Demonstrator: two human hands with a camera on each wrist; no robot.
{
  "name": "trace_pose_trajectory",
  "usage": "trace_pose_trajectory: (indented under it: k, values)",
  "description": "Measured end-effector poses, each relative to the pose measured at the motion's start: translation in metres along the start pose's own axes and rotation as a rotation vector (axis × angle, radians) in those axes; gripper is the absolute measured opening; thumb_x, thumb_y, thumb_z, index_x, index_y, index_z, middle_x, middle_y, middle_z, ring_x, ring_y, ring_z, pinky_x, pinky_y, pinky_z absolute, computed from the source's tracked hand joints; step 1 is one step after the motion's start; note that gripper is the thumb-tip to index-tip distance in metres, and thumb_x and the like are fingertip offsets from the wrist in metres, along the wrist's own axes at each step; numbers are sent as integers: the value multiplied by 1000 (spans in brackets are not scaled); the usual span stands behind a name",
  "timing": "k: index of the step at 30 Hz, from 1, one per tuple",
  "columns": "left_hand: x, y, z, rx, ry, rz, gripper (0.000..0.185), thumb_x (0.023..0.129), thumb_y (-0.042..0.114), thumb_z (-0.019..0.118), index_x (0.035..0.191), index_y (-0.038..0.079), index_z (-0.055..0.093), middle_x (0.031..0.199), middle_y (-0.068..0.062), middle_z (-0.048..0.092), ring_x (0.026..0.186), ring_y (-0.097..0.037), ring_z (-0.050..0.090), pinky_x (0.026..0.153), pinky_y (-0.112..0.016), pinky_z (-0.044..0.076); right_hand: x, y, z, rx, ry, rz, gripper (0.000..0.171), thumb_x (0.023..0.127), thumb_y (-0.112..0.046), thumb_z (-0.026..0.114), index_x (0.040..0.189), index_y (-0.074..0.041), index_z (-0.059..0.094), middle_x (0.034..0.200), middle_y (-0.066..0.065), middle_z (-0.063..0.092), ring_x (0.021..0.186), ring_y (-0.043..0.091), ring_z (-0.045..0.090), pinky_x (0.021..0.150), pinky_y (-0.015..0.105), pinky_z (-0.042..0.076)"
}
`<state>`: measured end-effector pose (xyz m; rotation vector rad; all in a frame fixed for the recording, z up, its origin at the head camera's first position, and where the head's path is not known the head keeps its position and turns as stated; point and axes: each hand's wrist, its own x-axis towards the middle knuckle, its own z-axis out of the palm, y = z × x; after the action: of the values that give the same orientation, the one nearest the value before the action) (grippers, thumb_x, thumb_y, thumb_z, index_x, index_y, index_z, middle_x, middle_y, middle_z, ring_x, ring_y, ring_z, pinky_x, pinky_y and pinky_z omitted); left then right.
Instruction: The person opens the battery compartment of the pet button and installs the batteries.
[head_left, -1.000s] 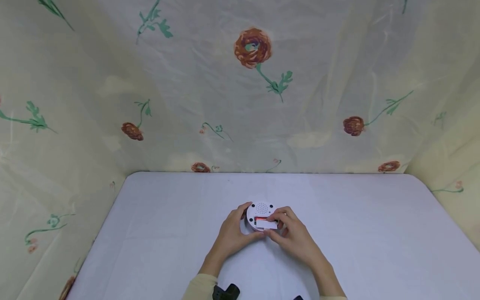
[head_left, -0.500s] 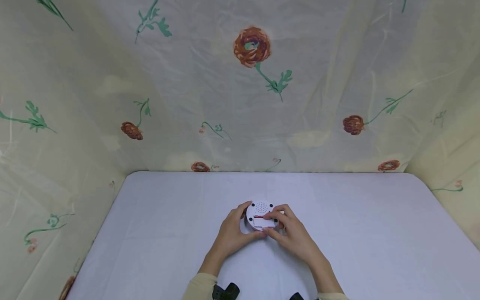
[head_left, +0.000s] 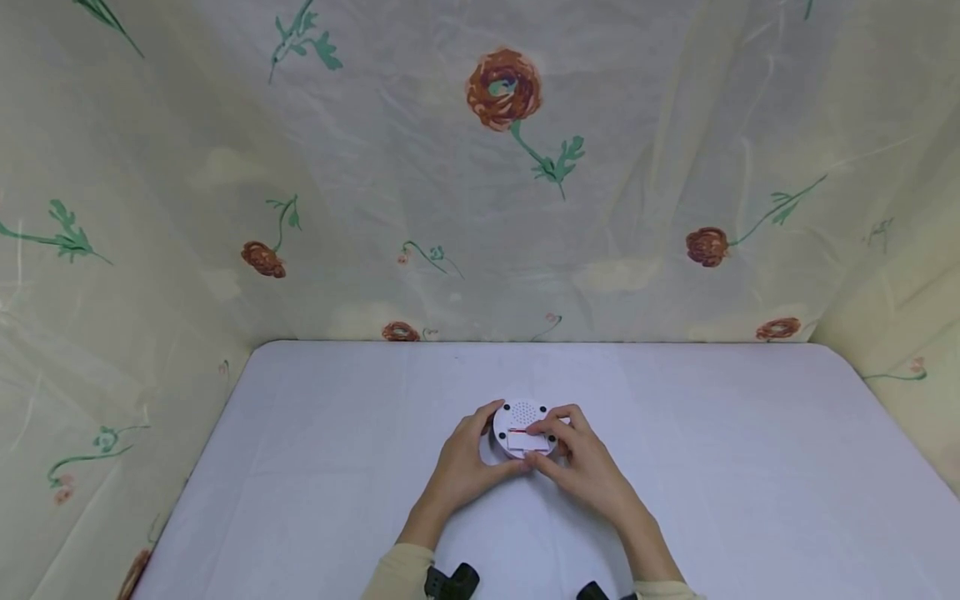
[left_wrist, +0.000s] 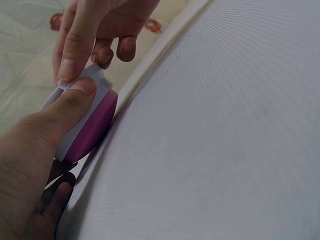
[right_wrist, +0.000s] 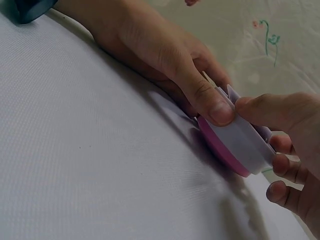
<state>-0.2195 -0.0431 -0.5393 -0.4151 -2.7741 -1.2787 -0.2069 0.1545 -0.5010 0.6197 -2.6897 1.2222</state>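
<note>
**Two hands on one round white device, mid-bench**

One round white device (head_left: 523, 430) sits on the bench (head_left: 315, 467), near the front edge, roughly centred. It is a flat disc, so no real long axis. Its back faces up: speaker holes toward the far side, and a rectangular white cover (head_left: 528, 442) on the near half. The cover's long side runs left-right. A thin red strip shows along the cover's far edge. Dark round feet dot the rim; exact count is hard to tell. Wrist views show a pink underside (left_wrist: 92, 130) with the disc tilted, one edge lifted off the bench.

Left hand (head_left: 463, 467) is at the device's left side, fingers curled round the rim, thumb (left_wrist: 70, 102) pressed on the white edge. It grips the device.

Right hand (head_left: 585, 467) is at the right and near side. Its fingers (head_left: 551, 425) curl over the top and touch the cover, and the thumb sits at the near edge just beside the left thumb. It pinches the device at the cover.

The device lies between the two hands, touching both.

Count: one device, one cover, two hands. Two dark wrist-camera mounts (head_left: 452, 582) show at the bottom edge. A floral curtain (head_left: 504, 92) hangs behind and at both sides of the bench.
</note>
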Motion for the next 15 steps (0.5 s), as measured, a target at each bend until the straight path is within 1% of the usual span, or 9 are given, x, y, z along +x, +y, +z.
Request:
trace_pose_trajectory:
  k: [3,8,15]
  values:
    - [0,0,0,-1,0,3,91,69,67,69,143,24,37,135,2,54,121,-16,51,98,-40,47,-1,0,0,9,0,8,29,77,-23,78,104,-22,66,111,-1,47,74,12,45,61,17,38]
    - [0,-1,1,-9,-6,-1,91,68,67,69,143,25,37,136,3,54,121,-16,51,99,-40,46,-2,0,1,1,22,-7,26,80,-23,76,104,-19,66,111,1,48,72,11,46,59,17,38]
    - [0,-1,1,-6,-1,0,93,67,67,70,143,25,37,135,2,54,121,-16,51,98,-40,47,-1,1,4,-19,46,-7,24,81,-24,75,104,-19,68,111,1,49,70,10,46,59,16,38]
